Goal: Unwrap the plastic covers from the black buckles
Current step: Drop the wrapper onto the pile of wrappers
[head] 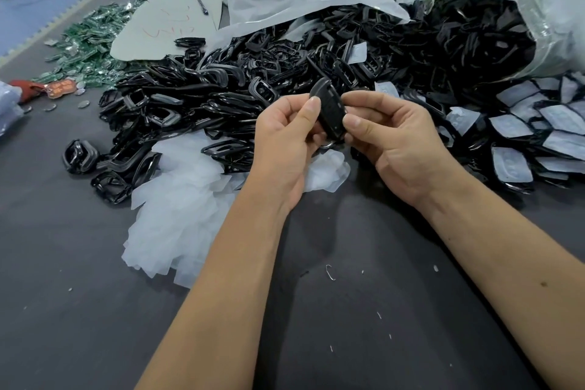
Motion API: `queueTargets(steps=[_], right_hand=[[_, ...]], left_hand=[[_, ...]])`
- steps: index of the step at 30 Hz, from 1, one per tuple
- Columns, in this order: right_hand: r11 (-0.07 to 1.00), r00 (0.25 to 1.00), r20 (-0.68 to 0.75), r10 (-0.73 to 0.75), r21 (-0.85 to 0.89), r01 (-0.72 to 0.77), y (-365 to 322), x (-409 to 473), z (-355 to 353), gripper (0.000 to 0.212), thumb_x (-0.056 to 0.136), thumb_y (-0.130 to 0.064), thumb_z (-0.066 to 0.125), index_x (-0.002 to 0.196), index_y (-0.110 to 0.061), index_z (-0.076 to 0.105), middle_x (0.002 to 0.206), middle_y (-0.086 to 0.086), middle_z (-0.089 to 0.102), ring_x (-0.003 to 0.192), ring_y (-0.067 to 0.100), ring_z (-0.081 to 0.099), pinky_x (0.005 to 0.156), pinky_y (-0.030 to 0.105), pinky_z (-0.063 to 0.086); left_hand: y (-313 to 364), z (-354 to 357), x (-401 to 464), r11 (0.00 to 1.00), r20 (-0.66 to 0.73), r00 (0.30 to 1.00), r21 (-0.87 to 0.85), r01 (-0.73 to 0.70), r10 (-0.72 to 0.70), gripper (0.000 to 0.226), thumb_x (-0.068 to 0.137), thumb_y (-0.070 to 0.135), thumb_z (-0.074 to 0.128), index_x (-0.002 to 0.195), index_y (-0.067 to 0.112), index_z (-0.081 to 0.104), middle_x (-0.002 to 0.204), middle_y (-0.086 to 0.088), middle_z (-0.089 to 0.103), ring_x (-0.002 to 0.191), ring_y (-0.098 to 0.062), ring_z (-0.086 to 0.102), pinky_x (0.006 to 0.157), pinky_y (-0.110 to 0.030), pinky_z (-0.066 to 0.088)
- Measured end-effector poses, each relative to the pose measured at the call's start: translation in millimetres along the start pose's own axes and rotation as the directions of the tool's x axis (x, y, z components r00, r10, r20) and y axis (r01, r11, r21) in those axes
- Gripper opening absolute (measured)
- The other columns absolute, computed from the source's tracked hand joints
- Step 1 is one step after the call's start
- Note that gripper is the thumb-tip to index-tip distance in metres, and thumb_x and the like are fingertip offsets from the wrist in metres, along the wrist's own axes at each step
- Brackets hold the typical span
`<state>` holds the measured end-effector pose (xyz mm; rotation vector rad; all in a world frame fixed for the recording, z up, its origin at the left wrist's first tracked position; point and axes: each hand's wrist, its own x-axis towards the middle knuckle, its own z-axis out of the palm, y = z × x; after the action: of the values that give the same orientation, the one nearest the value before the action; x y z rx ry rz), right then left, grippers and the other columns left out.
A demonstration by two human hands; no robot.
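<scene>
Beyond your hands a big heap of black buckles (pixel 285 73) spills from a clear plastic sack (pixel 538 9) across the grey table (pixel 79 310). Below your left hand (pixel 285 142) lies a pile of peeled plastic covers (pixel 180 218). Your right hand (pixel 389 142) and left hand both pinch one black buckle (pixel 329 111), held upright between them, thumbs pressed on its face

Heap of buckles (pixel 253 73) on the counter (pixel 79 294), peeled covers (pixel 177 199) before it, covered buckles (pixel 538 123) at right, open bag (pixel 522 9) behind them, cardboard sheet (pixel 164 22) behind left
</scene>
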<state>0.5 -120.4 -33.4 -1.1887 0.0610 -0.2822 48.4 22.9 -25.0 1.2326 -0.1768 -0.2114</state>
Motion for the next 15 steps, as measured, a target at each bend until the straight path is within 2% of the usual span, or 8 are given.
queueTargets(steps=[2,5,7,9,11,12,13,15], right_hand=[[0.974,0.993,-0.032,-0.115,-0.198,0.106,0.7,-3.3,1.8,0.029,0.085,0.007,0.076,0.11,-0.007,0.074,0.091,0.008,0.078,0.085,0.016,0.074,0.078,0.026,0.06],[0.913,0.975,-0.028,-0.219,-0.358,0.195,-7.3,-5.9,-0.7,0.025,0.088,0.003,0.078,0.111,-0.006,0.077,0.094,0.011,0.077,0.09,0.02,0.074,0.084,0.033,0.062],[0.907,0.975,-0.013,-0.222,-0.37,0.201,-20.8,-7.2,-11.2,0.016,0.09,0.0,0.076,0.103,-0.009,0.079,0.087,0.005,0.078,0.082,0.016,0.074,0.074,0.028,0.06],[0.885,0.979,0.072,-0.189,-0.419,0.201,-37.8,-9.1,-25.8,0.013,0.09,-0.001,0.077,0.097,-0.012,0.078,0.082,0.003,0.075,0.076,0.015,0.07,0.068,0.026,0.059],[0.834,0.974,0.153,-0.167,-0.505,0.222,-54.5,-12.6,-42.0,0.016,0.088,0.001,0.078,0.093,-0.014,0.076,0.084,0.005,0.073,0.077,0.016,0.068,0.071,0.027,0.06],[0.805,0.97,0.169,-0.174,-0.542,0.239,-63.7,-15.1,-51.3,0.019,0.087,0.003,0.079,0.091,-0.015,0.076,0.084,0.004,0.074,0.078,0.014,0.069,0.073,0.027,0.06],[0.775,0.967,0.169,-0.193,-0.579,0.255,-74.0,-17.7,-61.6,0.021,0.085,0.004,0.08,0.089,-0.016,0.075,0.083,0.002,0.075,0.077,0.012,0.07,0.074,0.027,0.06],[0.675,0.959,0.138,-0.248,-0.685,0.274,-95.5,-22.7,-83.5,0.021,0.083,0.002,0.083,0.087,-0.018,0.076,0.082,0.0,0.076,0.074,0.009,0.07,0.076,0.029,0.061]], left_hand=[[-1.6,-3.3,1.8,0.997,-0.012,0.999,0.066,-0.044,0.045,0.017,0.104,0.005,0.055,0.09,0.008,0.064,0.081,-0.015,0.061,0.072,-0.026,0.052,0.079,-0.046,0.047],[-1.9,-3.2,1.7,0.962,0.048,0.985,0.212,-0.171,0.165,0.018,0.102,0.005,0.061,0.088,0.015,0.068,0.076,-0.002,0.066,0.068,-0.013,0.056,0.072,-0.032,0.052],[-0.6,2.4,-1.1,0.94,0.135,0.972,0.259,-0.222,0.192,0.018,0.1,0.002,0.062,0.088,0.016,0.068,0.079,-0.002,0.067,0.072,-0.016,0.058,0.072,-0.029,0.053],[2.8,9.8,-3.3,0.91,0.228,0.95,0.309,-0.278,0.212,0.019,0.098,0.001,0.064,0.088,0.017,0.066,0.078,-0.006,0.064,0.074,-0.023,0.055,0.074,-0.034,0.052],[7.0,22.3,-3.3,0.829,0.338,0.907,0.409,-0.382,0.251,0.019,0.095,0.003,0.067,0.087,0.02,0.064,0.077,-0.009,0.06,0.075,-0.021,0.055,0.074,-0.035,0.049],[9.2,33.0,-2.8,0.778,0.39,0.88,0.449,-0.44,0.272,0.019,0.093,0.004,0.068,0.086,0.021,0.062,0.077,-0.004,0.06,0.075,-0.014,0.056,0.073,-0.03,0.048],[11.3,46.7,-1.9,0.718,0.435,0.849,0.482,-0.501,0.3,0.018,0.091,0.003,0.069,0.085,0.019,0.062,0.078,0.001,0.061,0.075,-0.01,0.057,0.072,-0.026,0.047],[12.5,79.2,-0.6,0.559,0.525,0.761,0.525,-0.642,0.382,0.01,0.088,0.001,0.071,0.085,0.009,0.065,0.081,0.0,0.064,0.078,-0.013,0.059,0.071,-0.029,0.049]])
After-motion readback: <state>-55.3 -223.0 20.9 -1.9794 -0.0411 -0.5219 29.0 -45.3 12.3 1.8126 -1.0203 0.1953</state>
